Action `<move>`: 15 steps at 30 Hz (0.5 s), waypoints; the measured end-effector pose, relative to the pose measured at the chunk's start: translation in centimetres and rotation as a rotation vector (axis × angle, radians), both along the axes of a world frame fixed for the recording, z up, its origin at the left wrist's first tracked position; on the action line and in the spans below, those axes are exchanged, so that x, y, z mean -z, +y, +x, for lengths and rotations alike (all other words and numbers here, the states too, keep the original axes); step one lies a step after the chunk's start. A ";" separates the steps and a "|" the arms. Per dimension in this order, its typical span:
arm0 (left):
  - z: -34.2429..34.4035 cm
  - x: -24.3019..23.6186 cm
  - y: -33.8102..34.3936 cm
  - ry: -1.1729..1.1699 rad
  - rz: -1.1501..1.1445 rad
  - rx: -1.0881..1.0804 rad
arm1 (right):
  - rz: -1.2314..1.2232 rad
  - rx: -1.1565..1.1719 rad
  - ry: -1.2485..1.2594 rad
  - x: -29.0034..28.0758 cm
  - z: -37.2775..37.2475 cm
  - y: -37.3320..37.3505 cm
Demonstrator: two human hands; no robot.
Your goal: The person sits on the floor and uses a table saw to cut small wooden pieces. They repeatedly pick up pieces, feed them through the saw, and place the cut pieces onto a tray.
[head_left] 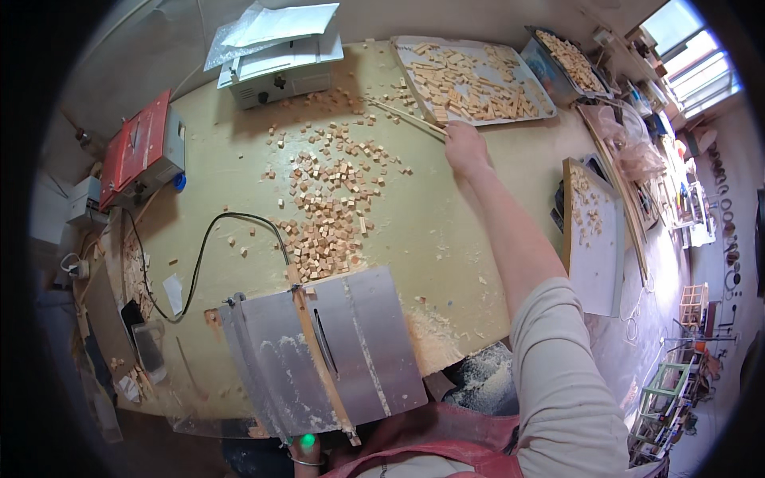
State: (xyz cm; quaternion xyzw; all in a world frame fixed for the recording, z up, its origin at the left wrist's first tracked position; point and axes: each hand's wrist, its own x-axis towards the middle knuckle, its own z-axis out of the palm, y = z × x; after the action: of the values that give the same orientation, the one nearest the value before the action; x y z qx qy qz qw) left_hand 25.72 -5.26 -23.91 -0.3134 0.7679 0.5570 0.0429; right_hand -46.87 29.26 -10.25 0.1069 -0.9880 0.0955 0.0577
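Note:
My right hand (464, 147) reaches far across the table, its fingers closed round the near end of a thin wooden strip (406, 115), maybe a pair. The strip points away to the left, past the corner of a white tray (518, 119) of small wooden pieces. Low in the view, my left hand (305, 452) is at the front edge of a metal table saw top (362, 334), beside a green glowing light (307, 440); its fingers are hidden. A slotted blade opening and a wooden fence (319, 358) run along the saw top. Many small wooden cubes (327, 231) are heaped behind it.
A red machine box (143, 151) stands left, and a grey one (287, 84) under white sheets at the back. A black cable (207, 247) loops over the table. Sawdust (434, 338) lies beside the saw. At right are a full bin (570, 60) and a shallow tray (598, 263).

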 end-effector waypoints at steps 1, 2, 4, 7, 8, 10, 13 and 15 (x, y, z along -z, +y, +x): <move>-0.2 -0.5 0.1 -0.023 -0.044 0.036 | 0.027 -0.051 0.057 1.1 -0.4 0.8; -0.4 -1.0 0.2 -0.037 -0.086 0.065 | -0.039 -0.031 0.053 2.5 -0.8 1.3; -1.3 -1.1 0.0 -0.063 -0.166 0.126 | -0.163 0.001 0.070 3.8 -1.6 2.3; -1.7 -1.7 0.2 -0.116 -0.348 0.229 | 0.103 -0.188 0.064 1.0 -0.1 0.9; -2.3 -1.8 -0.1 -0.136 -0.459 0.329 | 0.145 -0.199 0.053 0.4 0.2 1.4; -3.0 -1.8 -0.7 -0.155 -0.671 0.516 | 0.228 -0.216 0.023 0.0 0.9 2.1; -3.8 -1.0 -0.9 -0.072 -0.616 0.393 | 0.243 -0.248 0.020 -0.9 4.1 1.6; -5.1 1.5 0.0 0.159 -0.214 0.051 | 0.219 -0.245 0.026 -1.1 6.7 2.2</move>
State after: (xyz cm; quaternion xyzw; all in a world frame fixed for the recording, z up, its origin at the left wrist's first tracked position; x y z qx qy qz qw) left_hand 20.62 -5.29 -25.38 -0.2515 0.8315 0.4939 -0.0377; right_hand -40.17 31.44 -9.17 0.2337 -0.9712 -0.0079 0.0465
